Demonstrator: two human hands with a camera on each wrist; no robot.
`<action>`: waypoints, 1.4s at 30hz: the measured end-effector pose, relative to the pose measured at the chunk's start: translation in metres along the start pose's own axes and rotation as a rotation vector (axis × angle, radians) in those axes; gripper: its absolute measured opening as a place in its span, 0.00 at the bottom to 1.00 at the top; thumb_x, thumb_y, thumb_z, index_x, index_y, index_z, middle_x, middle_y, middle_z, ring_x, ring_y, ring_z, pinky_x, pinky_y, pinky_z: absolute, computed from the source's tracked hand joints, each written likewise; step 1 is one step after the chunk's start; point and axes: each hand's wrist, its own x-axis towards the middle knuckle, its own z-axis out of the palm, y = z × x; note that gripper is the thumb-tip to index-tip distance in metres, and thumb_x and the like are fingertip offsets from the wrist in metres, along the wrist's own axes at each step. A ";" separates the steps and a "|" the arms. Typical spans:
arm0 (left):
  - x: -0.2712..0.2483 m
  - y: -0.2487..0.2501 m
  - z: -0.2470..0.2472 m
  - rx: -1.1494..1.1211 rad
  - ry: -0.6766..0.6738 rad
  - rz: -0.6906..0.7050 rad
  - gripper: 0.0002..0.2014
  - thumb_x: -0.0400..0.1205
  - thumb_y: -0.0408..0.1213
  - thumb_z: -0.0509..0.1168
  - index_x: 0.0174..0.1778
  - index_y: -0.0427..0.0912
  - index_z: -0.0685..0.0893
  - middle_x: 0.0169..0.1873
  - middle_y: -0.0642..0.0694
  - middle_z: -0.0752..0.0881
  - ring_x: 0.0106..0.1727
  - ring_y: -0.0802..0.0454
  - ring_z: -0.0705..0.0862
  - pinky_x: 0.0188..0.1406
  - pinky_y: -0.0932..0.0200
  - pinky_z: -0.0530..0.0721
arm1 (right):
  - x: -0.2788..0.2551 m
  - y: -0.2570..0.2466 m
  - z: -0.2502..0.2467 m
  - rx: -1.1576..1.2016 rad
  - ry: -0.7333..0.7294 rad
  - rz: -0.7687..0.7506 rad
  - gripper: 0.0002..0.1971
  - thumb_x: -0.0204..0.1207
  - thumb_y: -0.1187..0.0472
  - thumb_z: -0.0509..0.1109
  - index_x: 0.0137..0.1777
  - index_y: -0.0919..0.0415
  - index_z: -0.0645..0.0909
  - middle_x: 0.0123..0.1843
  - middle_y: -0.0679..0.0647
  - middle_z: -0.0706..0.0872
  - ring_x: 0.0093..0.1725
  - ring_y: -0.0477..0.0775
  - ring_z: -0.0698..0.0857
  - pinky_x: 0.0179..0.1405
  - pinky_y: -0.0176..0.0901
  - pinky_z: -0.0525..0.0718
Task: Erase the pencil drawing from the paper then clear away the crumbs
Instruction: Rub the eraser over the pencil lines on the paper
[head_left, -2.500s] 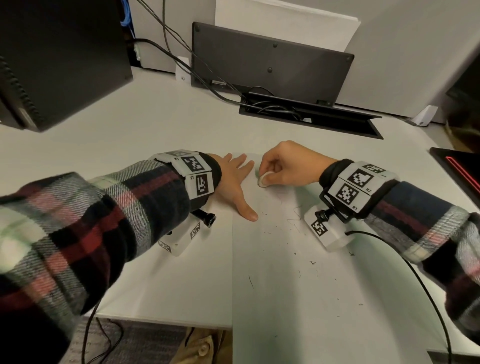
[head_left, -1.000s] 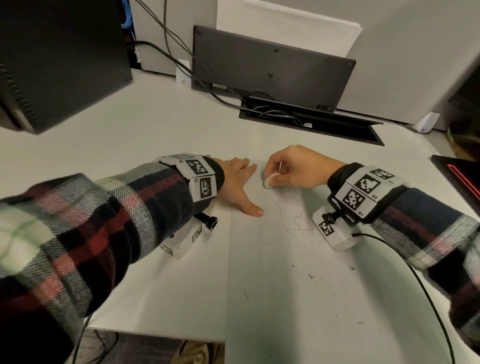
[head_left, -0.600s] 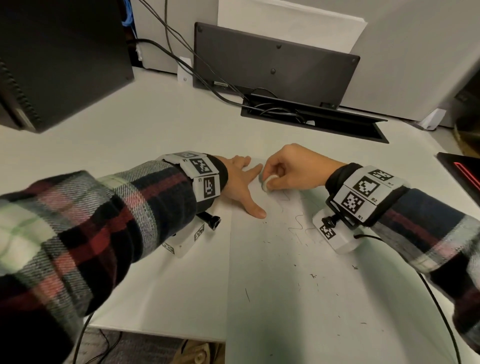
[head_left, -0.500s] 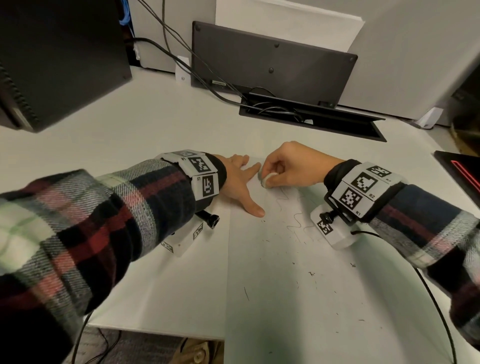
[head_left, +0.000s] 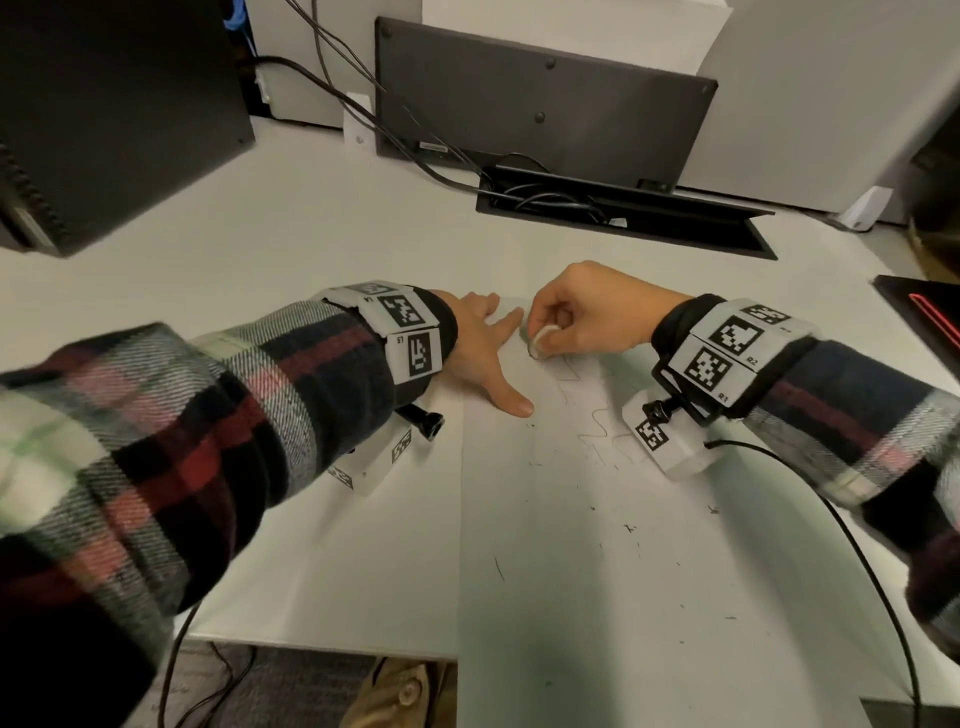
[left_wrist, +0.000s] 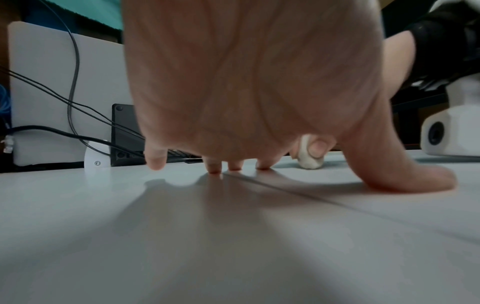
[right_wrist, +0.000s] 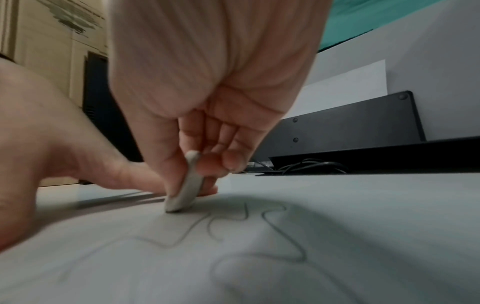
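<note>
A white sheet of paper lies on the desk with a faint wavy pencil drawing near its far end. My right hand pinches a small white eraser, its lower edge pressed on the paper at the drawing's far left end. My left hand lies spread flat, fingers and thumb pressing the paper's left edge. Dark eraser crumbs are scattered over the sheet nearer to me.
A dark upright panel and an open cable tray with cables sit at the back of the desk. A black computer case stands at far left. A dark device with a red line is at right.
The right hand has rubbed the eraser back and forth in short strokes at the drawing's top left. The left hand has stayed pressed on the paper.
</note>
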 end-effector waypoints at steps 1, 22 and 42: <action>0.001 0.000 0.000 0.001 0.001 -0.003 0.56 0.70 0.70 0.62 0.79 0.55 0.29 0.81 0.47 0.31 0.82 0.48 0.34 0.79 0.43 0.43 | 0.001 -0.001 0.000 -0.021 0.011 0.000 0.06 0.71 0.61 0.75 0.46 0.61 0.87 0.29 0.43 0.80 0.26 0.28 0.76 0.28 0.20 0.72; 0.004 -0.004 0.000 0.022 0.071 0.000 0.57 0.66 0.74 0.61 0.81 0.56 0.34 0.82 0.50 0.41 0.83 0.47 0.45 0.77 0.37 0.47 | 0.009 0.017 -0.012 0.022 0.050 -0.003 0.07 0.72 0.55 0.75 0.48 0.56 0.86 0.44 0.47 0.86 0.37 0.37 0.77 0.35 0.22 0.71; 0.008 -0.009 -0.003 -0.021 -0.018 -0.001 0.63 0.62 0.72 0.67 0.78 0.56 0.27 0.80 0.51 0.28 0.80 0.49 0.29 0.78 0.42 0.39 | 0.006 0.004 0.000 0.176 -0.079 -0.006 0.07 0.69 0.60 0.77 0.46 0.60 0.88 0.37 0.57 0.90 0.31 0.45 0.84 0.38 0.36 0.84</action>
